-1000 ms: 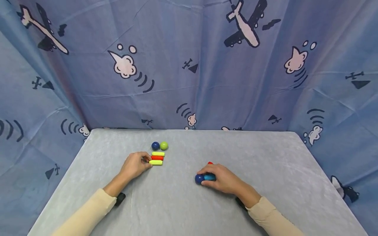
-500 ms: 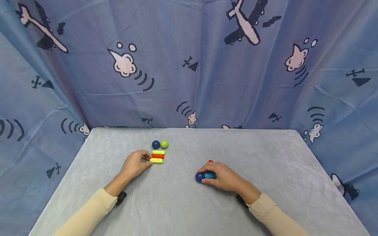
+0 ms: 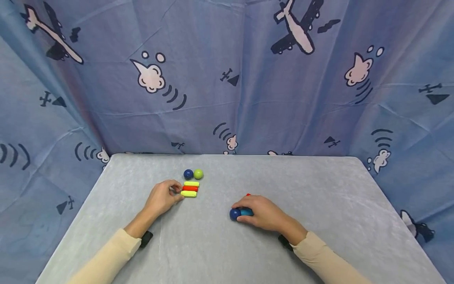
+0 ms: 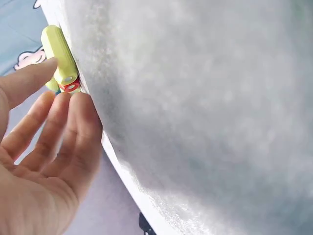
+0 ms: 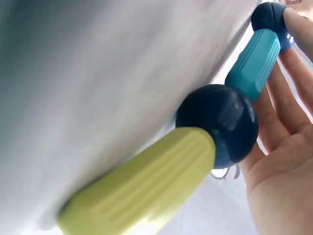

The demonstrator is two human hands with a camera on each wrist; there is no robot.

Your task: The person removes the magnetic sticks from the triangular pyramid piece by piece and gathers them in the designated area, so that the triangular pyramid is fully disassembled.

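My right hand (image 3: 264,213) grips a joined piece of building rods and balls, resting low over the table. A dark blue ball (image 3: 235,214) sits at its tip, with a teal rod (image 5: 254,63) behind it. The right wrist view adds a second dark blue ball (image 5: 220,122) and a yellow-green rod (image 5: 142,181) nearer the wrist. A red bit (image 3: 248,194) peeks out beyond the knuckles, mostly hidden. My left hand (image 3: 161,197) rests beside three loose rods, its thumb touching the near yellow-green rod (image 3: 188,194) and its fingertips at the red rod's (image 3: 190,188) end.
Past the red one lies another yellow-green rod (image 3: 192,184). Behind the rods, a loose dark blue ball (image 3: 188,174) and a lime green ball (image 3: 198,174) stand side by side. The grey-covered table (image 3: 305,177) ends at a blue printed curtain (image 3: 198,79).
My right hand has shifted slightly left with the joined rods and balls in its grip. The left hand and the loose rods have stayed in place.
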